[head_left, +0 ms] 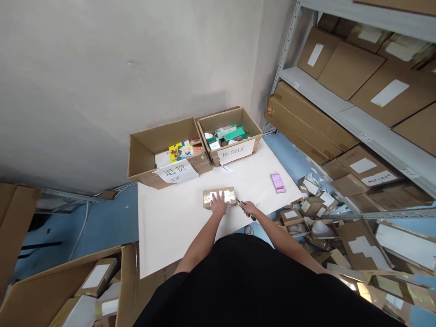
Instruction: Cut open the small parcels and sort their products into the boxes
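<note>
While the left hand (218, 205) lies open on the parcel (230, 195), the right hand (250, 209) grips a knife (240, 202) beside it. Cut shallow, away from the flat hand.

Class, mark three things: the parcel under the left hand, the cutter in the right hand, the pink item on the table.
parcel (227, 195), head view, white label on top.
cutter (240, 203), head view, its exposed front end.
pink item (278, 182), head view, middle of its face.

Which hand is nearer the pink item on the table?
Right. The right hand, gripping a cutter, sits left of the pink item, not touching. The left hand rests farther left on the parcel.
</note>
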Demonstrator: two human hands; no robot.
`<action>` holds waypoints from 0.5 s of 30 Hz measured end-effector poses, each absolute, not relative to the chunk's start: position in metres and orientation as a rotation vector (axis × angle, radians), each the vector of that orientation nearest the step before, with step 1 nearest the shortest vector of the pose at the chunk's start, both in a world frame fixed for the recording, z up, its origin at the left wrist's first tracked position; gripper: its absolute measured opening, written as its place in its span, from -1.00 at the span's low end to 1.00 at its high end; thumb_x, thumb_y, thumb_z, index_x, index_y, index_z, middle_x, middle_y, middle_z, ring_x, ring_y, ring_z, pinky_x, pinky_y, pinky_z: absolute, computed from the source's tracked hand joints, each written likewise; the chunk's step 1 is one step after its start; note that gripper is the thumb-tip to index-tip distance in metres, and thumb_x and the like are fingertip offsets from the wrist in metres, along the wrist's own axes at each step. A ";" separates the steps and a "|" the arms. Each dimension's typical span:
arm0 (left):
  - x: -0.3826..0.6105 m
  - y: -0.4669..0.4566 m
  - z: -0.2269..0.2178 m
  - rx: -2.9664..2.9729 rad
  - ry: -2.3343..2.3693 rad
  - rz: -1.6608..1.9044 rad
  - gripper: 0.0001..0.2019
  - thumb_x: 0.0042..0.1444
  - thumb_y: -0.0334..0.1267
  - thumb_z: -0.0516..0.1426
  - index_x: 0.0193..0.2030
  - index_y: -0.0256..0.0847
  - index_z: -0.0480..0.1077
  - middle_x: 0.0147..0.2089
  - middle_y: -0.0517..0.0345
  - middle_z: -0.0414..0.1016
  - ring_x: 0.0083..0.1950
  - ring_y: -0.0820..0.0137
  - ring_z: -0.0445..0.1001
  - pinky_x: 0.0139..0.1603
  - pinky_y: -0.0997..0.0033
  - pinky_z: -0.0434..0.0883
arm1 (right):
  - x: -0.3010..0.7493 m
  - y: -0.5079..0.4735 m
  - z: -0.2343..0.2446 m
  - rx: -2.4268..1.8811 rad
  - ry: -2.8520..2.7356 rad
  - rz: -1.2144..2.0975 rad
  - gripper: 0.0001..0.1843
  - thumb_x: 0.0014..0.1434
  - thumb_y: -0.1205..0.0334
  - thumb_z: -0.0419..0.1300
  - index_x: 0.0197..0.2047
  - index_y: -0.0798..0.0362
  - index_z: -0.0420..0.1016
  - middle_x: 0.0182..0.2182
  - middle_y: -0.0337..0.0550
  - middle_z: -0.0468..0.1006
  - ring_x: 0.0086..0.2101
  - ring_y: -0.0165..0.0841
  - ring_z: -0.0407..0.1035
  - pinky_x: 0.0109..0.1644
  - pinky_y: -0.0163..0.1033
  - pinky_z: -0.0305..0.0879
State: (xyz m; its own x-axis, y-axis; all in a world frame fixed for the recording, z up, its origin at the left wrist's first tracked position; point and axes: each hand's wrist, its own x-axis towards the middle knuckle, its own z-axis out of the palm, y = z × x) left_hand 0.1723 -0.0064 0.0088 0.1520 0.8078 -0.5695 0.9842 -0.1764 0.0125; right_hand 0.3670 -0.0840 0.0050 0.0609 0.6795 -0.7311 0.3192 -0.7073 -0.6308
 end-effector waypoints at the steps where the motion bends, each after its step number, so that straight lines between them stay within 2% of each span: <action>1: 0.172 -0.007 0.010 2.062 1.711 -0.622 -0.25 0.43 0.14 -0.13 0.65 0.08 -0.34 0.69 0.15 -0.45 0.67 -0.01 -0.38 0.55 -0.17 0.03 | 0.369 -0.084 0.005 -2.044 -0.984 1.679 -0.51 0.47 -0.10 0.08 -0.45 0.00 0.27 -0.74 -0.40 0.28 -0.74 -0.46 0.21 -0.60 -0.38 0.15; 5: 0.171 -0.009 0.013 2.079 1.705 -0.603 -0.23 0.42 0.16 -0.11 0.65 0.07 -0.31 0.69 0.13 -0.44 0.67 -0.01 -0.35 0.54 -0.15 0.05 | 0.377 -0.069 0.007 -2.042 -0.893 1.559 -0.47 0.43 -0.21 0.09 -0.44 -0.01 0.26 -0.73 -0.42 0.27 -0.74 -0.47 0.18 -0.60 -0.38 0.14; 9: 0.169 -0.011 0.012 2.041 1.710 -0.581 -0.16 0.36 0.29 -0.10 0.64 0.12 -0.35 0.69 0.13 -0.42 0.67 -0.04 -0.34 0.53 -0.22 0.06 | 0.368 -0.047 0.008 -2.034 -0.918 1.564 -0.42 0.36 -0.34 0.14 -0.42 -0.02 0.25 -0.74 -0.44 0.24 -0.74 -0.48 0.15 -0.61 -0.37 0.13; 12: 0.164 -0.011 0.009 2.039 1.716 -0.568 -0.11 0.32 0.36 -0.11 0.64 0.11 -0.34 0.69 0.12 -0.42 0.67 -0.06 -0.34 0.52 -0.24 0.05 | 0.357 -0.044 0.003 -2.004 -0.939 1.612 -0.41 0.33 -0.36 0.16 -0.42 -0.03 0.25 -0.75 -0.44 0.25 -0.74 -0.48 0.17 -0.61 -0.38 0.12; 15: 0.157 -0.011 0.005 2.051 1.720 -0.573 -0.16 0.35 0.34 -0.13 0.64 0.12 -0.30 0.69 0.14 -0.39 0.66 -0.06 -0.32 0.51 -0.24 0.08 | 0.353 -0.058 -0.008 -1.968 -0.932 1.674 -0.42 0.34 -0.34 0.17 -0.43 -0.03 0.25 -0.75 -0.44 0.25 -0.76 -0.49 0.15 -0.63 -0.39 0.11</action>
State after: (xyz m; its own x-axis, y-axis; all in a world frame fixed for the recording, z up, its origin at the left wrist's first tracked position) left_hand 0.1573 -0.0106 0.0053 0.1578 0.8213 -0.5482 0.9860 -0.1612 0.0422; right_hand 0.3535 -0.0581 -0.0083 0.0644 0.7022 -0.7091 0.2332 -0.7014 -0.6735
